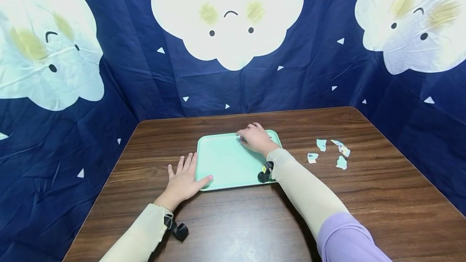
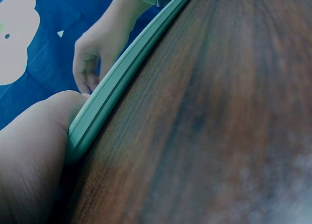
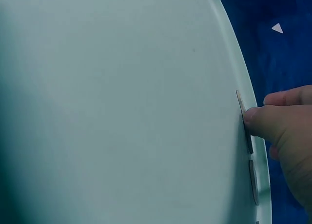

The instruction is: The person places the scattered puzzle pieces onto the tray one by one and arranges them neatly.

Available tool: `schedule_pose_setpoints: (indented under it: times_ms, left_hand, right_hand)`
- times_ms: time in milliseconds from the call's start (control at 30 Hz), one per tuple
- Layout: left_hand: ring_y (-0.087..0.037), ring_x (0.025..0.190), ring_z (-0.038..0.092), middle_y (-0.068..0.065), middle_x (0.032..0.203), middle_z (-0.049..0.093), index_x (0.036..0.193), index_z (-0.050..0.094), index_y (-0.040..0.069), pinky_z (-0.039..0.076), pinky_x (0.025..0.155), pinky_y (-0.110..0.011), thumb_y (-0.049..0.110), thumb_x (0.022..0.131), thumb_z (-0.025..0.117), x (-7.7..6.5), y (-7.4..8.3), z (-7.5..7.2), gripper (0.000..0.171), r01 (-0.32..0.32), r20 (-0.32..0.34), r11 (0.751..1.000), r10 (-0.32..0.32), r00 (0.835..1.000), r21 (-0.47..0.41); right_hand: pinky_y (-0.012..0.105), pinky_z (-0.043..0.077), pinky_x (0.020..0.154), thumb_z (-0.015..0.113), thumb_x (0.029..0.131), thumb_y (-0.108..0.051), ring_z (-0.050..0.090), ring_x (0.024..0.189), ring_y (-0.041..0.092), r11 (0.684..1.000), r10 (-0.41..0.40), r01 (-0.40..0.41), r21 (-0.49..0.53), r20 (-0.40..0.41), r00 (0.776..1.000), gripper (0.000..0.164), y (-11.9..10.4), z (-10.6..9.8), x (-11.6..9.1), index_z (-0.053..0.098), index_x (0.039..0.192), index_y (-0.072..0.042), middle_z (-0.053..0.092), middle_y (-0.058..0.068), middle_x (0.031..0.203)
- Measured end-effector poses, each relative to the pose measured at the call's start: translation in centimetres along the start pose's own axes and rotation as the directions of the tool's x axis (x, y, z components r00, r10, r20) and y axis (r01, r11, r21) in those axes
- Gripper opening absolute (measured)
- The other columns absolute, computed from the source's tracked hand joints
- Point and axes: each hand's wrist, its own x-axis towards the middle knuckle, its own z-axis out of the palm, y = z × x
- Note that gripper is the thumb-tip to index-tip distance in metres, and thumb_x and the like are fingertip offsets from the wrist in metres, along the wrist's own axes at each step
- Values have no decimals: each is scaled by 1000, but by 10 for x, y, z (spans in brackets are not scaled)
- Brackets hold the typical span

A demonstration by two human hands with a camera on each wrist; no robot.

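Note:
A mint-green tray lies on the table. My left hand rests with spread, straight fingers beside its left edge, the thumb over the near left corner. At the far edge, my right hand bends its fingers down and holds a thin, flat irregular piece between thumb and fingers. The thumb is against that piece in the right wrist view, close to the tray's rim. Another thin piece lies along the same rim beside it. The right hand hides part of this far edge in the head view.
On the wooden table, right of the tray, lie several flat irregular pieces: a light one, a patterned one, a small one and a pale green one. A blue cloud-print curtain hangs behind.

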Motion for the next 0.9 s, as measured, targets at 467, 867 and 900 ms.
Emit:
schedule_pose_setpoints:
  times_ms: [467,867,900]
  left_hand:
    - [-42,154,2,-19,168,9,163,8,6,-7,111,-75,87,86,39,0,-2,2,117,-2,-4,1000,2,1000,2]
    - [-43,154,2,-19,168,10,163,8,6,-7,111,-75,85,87,41,-1,1,1,115,-3,-6,1000,3,1000,-3]
    - [-43,154,2,-19,168,10,163,8,6,-7,111,-75,85,87,41,-1,1,1,115,-4,-7,1000,4,1000,-2]
  right_hand:
    - [51,28,116,67,100,-28,56,104,21,999,8,-8,-41,0,1000,15,4,4,-2,78,110,-28,70,-8,109]
    - [52,28,116,66,100,-26,55,104,22,999,38,-38,-32,-3,999,16,5,0,-3,79,109,-29,71,-7,108]
    - [53,28,116,66,100,-25,56,104,23,999,40,-40,-28,-6,999,15,5,0,-4,79,109,-28,71,-7,108]
